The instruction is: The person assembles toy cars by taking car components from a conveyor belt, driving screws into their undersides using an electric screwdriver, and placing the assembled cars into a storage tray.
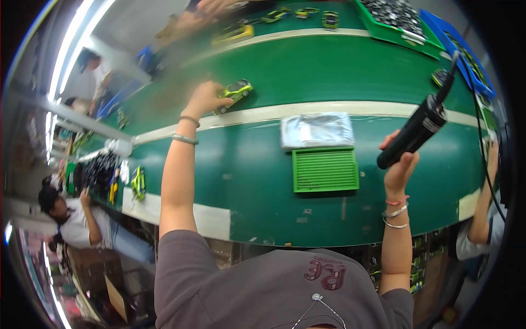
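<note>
Fingers of the left hand [207, 100] are pinched on a yellow-green toy car [238, 90], thumb along the near side, and that car sits over the green strip [329, 71] beyond the pale rail [378, 107]; whether its wheels touch down, I cannot tell. Across to the right hand [401, 167], and it's wrapped round a black cylindrical tool [413, 131], thick end low, narrow end slanting up to the right, with a black cable [480, 120] hanging just beside it. Between the arms, on the green table [257, 159], a green ribbed tray [325, 170] lies right up against a silvery plastic bag [318, 130]. Over on the left, another toy car [138, 183] rests near the table's end. Far right, a green crate [433, 48] of small dark parts stands beside a blue crate [485, 88], and a co-worker in white [82, 222] sits off to the left.
</note>
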A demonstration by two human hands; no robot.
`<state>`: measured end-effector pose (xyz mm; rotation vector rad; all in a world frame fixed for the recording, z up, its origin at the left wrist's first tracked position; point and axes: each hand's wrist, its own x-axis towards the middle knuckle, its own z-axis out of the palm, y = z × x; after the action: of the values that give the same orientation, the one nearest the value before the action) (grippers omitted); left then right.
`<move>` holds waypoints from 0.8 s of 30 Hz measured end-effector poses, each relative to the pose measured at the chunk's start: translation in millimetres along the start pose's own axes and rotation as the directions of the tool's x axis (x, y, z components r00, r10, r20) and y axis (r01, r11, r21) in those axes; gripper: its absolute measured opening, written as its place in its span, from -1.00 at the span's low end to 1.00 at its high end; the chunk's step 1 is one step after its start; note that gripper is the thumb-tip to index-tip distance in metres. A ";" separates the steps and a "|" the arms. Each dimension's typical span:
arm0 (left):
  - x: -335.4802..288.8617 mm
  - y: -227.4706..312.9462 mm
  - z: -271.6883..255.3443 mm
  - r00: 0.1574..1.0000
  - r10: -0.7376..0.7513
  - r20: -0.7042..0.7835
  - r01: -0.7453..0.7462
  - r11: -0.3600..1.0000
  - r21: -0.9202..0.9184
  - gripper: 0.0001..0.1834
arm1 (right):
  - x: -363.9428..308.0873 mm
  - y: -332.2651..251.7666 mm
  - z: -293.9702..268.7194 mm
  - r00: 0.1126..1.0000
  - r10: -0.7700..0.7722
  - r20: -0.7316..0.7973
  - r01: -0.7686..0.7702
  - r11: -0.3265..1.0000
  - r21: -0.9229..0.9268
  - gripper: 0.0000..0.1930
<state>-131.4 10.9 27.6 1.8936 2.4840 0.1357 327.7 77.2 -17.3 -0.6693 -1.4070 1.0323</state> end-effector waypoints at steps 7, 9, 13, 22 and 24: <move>-129.2 -27.6 -5.8 0.960 -0.212 -0.185 -0.229 -0.208 -0.951 -0.62 | -3.7 8.8 -7.0 0.998 -0.001 0.056 0.003 0.999 -0.035 -0.16; -146.8 -22.2 5.9 0.953 -0.173 -0.249 -0.303 -0.535 -0.788 -0.53 | -4.6 10.0 -5.8 0.998 -0.006 0.054 0.008 1.000 -0.019 -0.15; -165.4 -6.3 18.8 0.942 -0.152 -0.299 -0.308 -0.743 -0.594 -0.41 | -3.0 3.1 3.1 0.998 -0.011 0.062 0.012 0.999 -0.030 -0.13; -162.9 16.1 34.6 0.957 -0.149 -0.250 -0.276 -0.740 -0.613 -0.43 | 1.7 7.5 -3.2 0.999 0.035 0.014 -0.036 0.998 0.049 -0.15; -164.8 18.1 39.4 0.961 -0.150 -0.233 -0.267 -0.720 -0.640 -0.44 | 1.7 7.7 -4.9 0.999 0.041 0.017 -0.042 0.997 0.058 -0.15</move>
<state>-67.6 -140.8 -16.9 0.6612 0.4757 2.0063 330.9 83.0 -23.8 -0.6510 -1.3771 1.1091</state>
